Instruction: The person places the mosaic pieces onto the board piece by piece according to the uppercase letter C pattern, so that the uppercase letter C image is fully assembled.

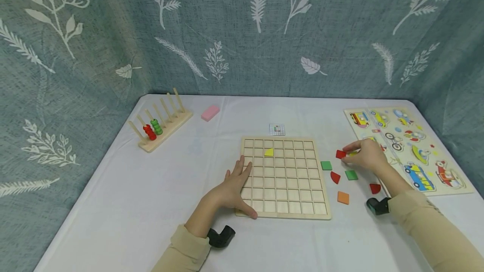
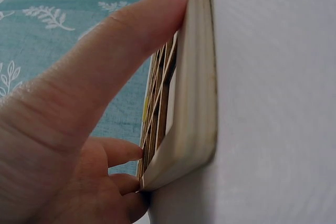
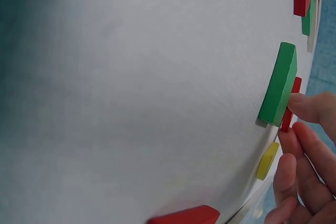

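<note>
A wooden grid board (image 1: 283, 215) lies on the table, one yellow tile (image 1: 269, 152) in a cell near its top. My left hand (image 1: 227, 190) rests against the board's left side with fingers spread, the thumb at its near left corner. To the right of the board, my right hand (image 1: 366, 155) pinches a red tile (image 1: 340, 154) between thumb and fingertips. Around it lie green square tiles (image 1: 326, 166), red rounded-edge tiles (image 1: 335, 177) and an orange square tile (image 1: 343, 197). A yellow tile (image 3: 268, 161) lies beside the right fingers, partly hidden in the head view.
Behind the board is a small patterned grid card (image 1: 277, 129). A picture puzzle board (image 1: 397, 163) lies at the right, under the right forearm. At the back left stand a wooden peg rack (image 1: 170, 131) with red and green beads and a pink block (image 1: 210, 113).
</note>
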Available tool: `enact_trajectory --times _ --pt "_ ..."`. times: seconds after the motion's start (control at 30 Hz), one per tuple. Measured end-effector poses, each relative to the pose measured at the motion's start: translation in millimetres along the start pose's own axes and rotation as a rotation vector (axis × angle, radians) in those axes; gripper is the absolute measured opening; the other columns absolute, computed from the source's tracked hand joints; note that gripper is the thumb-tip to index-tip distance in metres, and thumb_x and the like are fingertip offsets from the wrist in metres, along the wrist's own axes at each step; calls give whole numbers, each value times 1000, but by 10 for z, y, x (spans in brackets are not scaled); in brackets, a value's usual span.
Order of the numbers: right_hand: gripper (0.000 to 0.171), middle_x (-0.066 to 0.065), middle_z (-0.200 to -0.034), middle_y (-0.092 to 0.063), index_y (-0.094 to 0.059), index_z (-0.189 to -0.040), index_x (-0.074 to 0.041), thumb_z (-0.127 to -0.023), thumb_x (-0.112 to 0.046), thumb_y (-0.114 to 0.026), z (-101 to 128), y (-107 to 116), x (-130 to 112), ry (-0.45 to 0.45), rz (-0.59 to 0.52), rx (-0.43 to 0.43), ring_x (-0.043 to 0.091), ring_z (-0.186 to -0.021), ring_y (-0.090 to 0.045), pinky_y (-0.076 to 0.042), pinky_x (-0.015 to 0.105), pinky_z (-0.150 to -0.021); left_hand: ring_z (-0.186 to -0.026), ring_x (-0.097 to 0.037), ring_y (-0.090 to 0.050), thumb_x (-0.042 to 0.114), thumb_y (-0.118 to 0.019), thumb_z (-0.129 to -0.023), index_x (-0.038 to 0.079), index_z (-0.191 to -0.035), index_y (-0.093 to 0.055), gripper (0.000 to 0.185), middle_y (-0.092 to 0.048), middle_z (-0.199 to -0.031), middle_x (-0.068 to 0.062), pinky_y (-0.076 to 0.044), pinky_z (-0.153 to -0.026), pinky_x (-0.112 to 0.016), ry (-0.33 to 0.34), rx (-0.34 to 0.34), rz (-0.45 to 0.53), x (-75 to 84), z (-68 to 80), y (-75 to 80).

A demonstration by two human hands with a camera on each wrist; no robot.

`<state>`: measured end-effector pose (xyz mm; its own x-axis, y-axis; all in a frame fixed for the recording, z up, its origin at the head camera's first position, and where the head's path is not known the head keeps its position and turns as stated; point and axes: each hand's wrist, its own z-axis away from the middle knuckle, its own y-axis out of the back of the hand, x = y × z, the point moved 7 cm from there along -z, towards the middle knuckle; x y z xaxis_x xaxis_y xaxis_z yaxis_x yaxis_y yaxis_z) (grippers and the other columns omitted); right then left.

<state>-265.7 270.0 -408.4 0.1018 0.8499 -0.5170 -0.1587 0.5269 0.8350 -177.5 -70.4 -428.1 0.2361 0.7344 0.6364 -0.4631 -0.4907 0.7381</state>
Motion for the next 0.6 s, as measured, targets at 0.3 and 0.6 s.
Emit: enact_trajectory --times 0.3,0.6 --pt "39 19 -102 -61 -67 -104 0 -73 -22 -74 26 16 -19 31 7 16 28 -83 -48 -37 31 -62 -138 -27 9 38 -90 -46 1 -146 -11 132 13 -150 -16 0 -109 -49 0 0 5 1 4 1" --pt "38 19 -104 -62 -67 -105 0 -75 -22 -73 52 26 -102 60 -12 9 26 -81 -51 -41 30 -61 -138 -28 8 38 -90 -46 1 -146 -11 132 12 -150 -17 0 -109 -49 4 4 8 7 4 6"
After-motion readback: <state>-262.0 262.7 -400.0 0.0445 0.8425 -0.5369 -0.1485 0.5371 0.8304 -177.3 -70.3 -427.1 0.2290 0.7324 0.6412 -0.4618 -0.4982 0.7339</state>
